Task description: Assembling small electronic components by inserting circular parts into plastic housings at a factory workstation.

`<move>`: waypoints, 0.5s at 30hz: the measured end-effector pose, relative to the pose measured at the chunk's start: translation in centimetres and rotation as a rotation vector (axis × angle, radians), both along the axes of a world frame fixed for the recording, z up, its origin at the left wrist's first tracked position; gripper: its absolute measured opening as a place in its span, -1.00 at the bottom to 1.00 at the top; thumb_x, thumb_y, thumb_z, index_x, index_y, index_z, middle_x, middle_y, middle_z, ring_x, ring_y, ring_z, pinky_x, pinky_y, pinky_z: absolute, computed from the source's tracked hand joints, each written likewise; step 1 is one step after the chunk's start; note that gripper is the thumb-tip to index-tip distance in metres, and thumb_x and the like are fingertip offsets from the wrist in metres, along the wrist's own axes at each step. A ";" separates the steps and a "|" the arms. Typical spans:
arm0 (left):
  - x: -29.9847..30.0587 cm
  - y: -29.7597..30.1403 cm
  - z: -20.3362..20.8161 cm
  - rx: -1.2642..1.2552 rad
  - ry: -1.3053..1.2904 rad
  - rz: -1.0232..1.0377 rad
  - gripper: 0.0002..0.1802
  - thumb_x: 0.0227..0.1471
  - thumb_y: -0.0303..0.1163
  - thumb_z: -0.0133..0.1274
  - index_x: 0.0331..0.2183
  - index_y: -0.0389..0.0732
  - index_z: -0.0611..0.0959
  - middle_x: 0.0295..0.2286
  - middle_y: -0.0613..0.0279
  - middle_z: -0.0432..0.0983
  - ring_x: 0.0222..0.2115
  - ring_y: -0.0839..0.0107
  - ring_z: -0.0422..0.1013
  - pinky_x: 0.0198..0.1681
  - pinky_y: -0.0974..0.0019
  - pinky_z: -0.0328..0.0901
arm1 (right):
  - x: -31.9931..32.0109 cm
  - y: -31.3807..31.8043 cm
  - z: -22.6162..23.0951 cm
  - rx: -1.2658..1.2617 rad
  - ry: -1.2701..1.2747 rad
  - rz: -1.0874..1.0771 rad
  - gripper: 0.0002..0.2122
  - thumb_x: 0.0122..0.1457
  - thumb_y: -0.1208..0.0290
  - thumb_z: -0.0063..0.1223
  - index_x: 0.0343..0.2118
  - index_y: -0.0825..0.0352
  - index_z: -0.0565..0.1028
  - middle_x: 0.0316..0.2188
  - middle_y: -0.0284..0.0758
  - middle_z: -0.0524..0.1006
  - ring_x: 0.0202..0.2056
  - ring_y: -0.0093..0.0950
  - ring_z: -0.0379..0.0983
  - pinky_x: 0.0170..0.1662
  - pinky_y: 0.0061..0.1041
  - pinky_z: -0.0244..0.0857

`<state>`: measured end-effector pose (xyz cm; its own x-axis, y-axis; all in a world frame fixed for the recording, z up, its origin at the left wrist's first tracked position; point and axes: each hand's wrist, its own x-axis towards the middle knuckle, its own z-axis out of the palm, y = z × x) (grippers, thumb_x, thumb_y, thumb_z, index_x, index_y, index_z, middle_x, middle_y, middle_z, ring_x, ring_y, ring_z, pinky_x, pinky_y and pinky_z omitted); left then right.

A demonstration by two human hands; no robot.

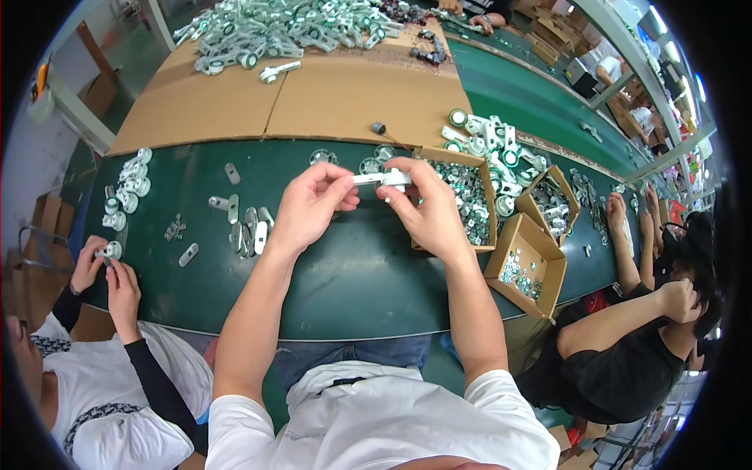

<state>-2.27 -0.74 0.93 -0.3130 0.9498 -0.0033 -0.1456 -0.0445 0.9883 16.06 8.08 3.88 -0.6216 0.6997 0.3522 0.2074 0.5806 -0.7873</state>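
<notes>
Over the green work table, my left hand (pixel 313 205) and my right hand (pixel 429 211) hold one small white part (pixel 394 179) between them. It has a flat arm and a thick round head. My left fingers pinch the end of the arm, while my right thumb and fingers grip the round head. Just behind my hands lie clear round discs (pixel 370 165). To the left are several grey and white oblong plates (pixel 249 233). An open cardboard box of small metal and green pieces (pixel 468 192) stands by my right hand.
A cardboard sheet (pixel 313 102) at the back bears a big heap of similar white parts (pixel 290 31). More white parts (pixel 501 149) and two smaller boxes (pixel 552 266) stand at the right. Co-workers' hands (pixel 121 294) work at the left; another person sits at the right.
</notes>
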 end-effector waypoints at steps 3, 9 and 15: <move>-0.1 0.3 0.0 0.051 0.066 0.031 -0.87 0.22 -0.44 0.02 -0.25 -0.31 0.57 -0.44 0.23 0.56 -0.43 0.52 0.50 -0.31 0.43 0.44 | -0.2 0.0 -0.1 0.011 -0.006 -0.019 -0.69 0.11 0.45 0.24 -0.08 0.32 0.48 -0.23 -0.22 0.51 -0.30 -0.36 0.52 -0.25 -0.44 0.43; 0.6 1.2 -0.1 0.388 0.207 0.173 -0.63 0.09 -0.51 0.16 -0.05 -0.33 0.49 -0.27 0.16 0.57 -0.24 0.48 0.52 -0.16 0.42 0.43 | -0.8 0.8 -0.6 0.094 0.056 -0.094 -0.64 0.06 0.50 0.27 -0.07 0.31 0.46 -0.21 -0.29 0.51 -0.39 -0.45 0.41 -0.36 -0.52 0.30; 0.9 0.8 0.0 0.350 0.271 0.172 -0.61 0.10 -0.53 0.15 -0.03 -0.33 0.44 -0.21 0.14 0.54 -0.19 0.44 0.50 -0.10 0.41 0.40 | -0.5 0.6 -1.0 0.104 0.071 -0.123 -0.62 0.07 0.47 0.27 -0.04 0.32 0.45 -0.23 -0.29 0.51 -0.38 -0.46 0.42 -0.33 -0.51 0.32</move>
<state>-1.35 0.04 0.93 -0.4112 0.8137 0.4109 0.1539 -0.3824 0.9111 15.58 8.66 2.85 -0.5041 0.7268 0.4665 0.2280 0.6330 -0.7398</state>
